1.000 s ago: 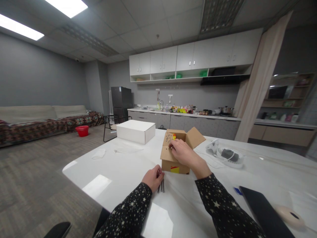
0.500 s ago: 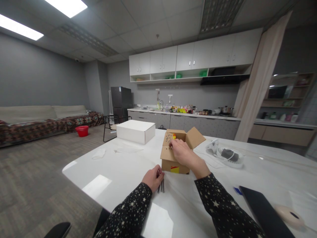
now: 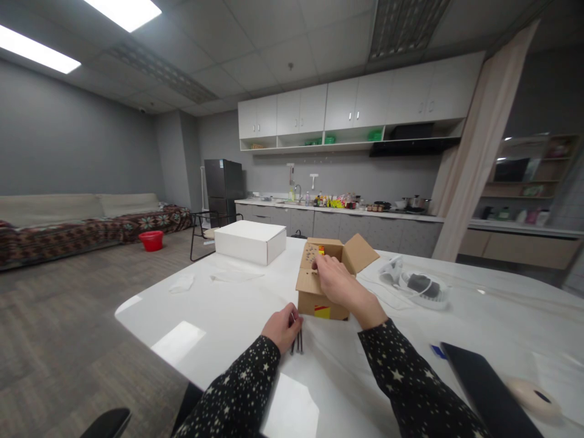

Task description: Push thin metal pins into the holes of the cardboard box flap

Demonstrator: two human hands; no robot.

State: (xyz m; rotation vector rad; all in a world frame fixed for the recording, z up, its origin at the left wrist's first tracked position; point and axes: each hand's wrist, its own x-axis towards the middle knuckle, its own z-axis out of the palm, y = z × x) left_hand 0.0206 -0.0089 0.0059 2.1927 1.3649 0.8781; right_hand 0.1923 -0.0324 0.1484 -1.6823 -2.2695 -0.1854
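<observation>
An open cardboard box (image 3: 319, 299) stands on the white table with its flaps out and a red-and-yellow label on the front. My right hand (image 3: 336, 278) reaches over its near side, fingertips pinched at a flap dotted with several small dark bits (image 3: 311, 250); what the pinch holds, if anything, is too small to make out. In front of the box, my left hand (image 3: 281, 328) rests low at the tabletop with its fingers closed around the upper ends of several thin dark screws (image 3: 299, 344). Their heads point toward me.
Behind and left of the cardboard box is a closed white box (image 3: 250, 242). Thin clear plastic (image 3: 237, 276) lies nearby. On the right are a white basket-like item with a cable (image 3: 422, 289), a black flat slab (image 3: 486, 386) and a beige computer mouse (image 3: 531, 396).
</observation>
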